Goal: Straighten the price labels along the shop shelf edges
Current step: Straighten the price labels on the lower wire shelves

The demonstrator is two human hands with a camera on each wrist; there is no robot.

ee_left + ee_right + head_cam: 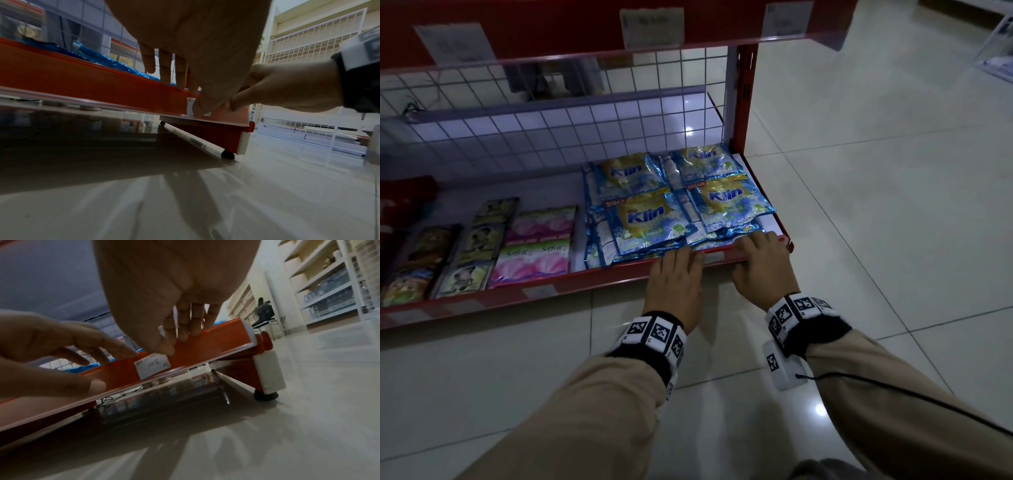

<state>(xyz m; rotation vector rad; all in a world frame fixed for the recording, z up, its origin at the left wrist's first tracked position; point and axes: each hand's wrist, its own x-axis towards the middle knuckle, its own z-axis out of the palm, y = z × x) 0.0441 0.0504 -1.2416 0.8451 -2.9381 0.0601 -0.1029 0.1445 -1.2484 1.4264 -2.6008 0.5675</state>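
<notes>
Pressing price label (152,368) w/ right hand (762,263) thumb, left hand (676,277) flat on shelf edge (599,279); uneven push may re-skew it.

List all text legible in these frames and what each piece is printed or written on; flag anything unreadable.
"Klin": on the blue-and-yellow plastic detergent sachets stacked on the red metal bottom shelf.
"Soffell": apparently, on the pink flowered sachets.
"3.000": apparently, handwritten on the small white paper price label in the shelf-edge strip; its smaller writing is unreadable.
White paper labels on the upper shelf edge: blurred, unreadable.
</notes>
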